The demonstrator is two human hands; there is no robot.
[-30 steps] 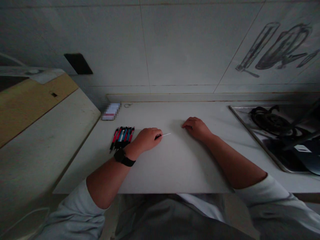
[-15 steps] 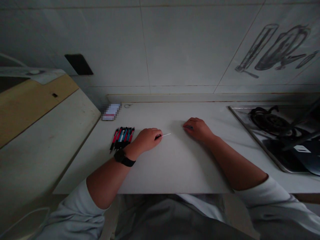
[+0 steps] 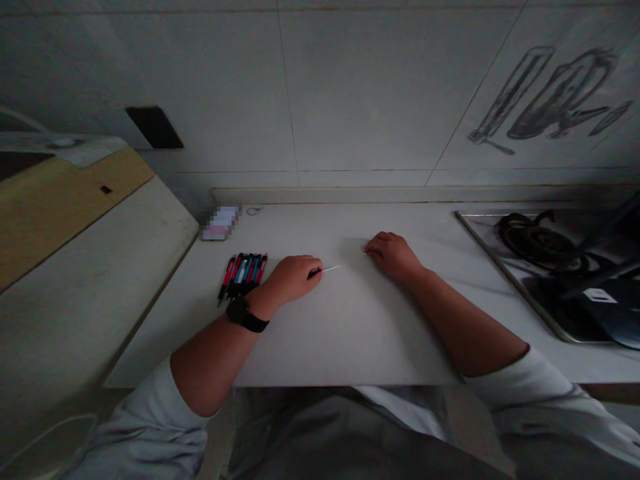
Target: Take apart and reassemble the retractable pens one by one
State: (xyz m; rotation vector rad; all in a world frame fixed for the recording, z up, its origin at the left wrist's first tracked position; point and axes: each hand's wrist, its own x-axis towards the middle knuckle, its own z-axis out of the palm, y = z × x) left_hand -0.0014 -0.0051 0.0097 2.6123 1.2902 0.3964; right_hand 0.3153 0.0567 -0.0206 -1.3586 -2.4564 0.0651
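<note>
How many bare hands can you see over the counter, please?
2: the left hand, right of the pens, with a thin white rod sticking out; the right hand, farther right. None seems hidden.

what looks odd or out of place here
Nothing looks spilled or damaged. Only the phone-like item at the back left stands out: blurred into blocks, unlike the nearby pens and left hand.
</note>
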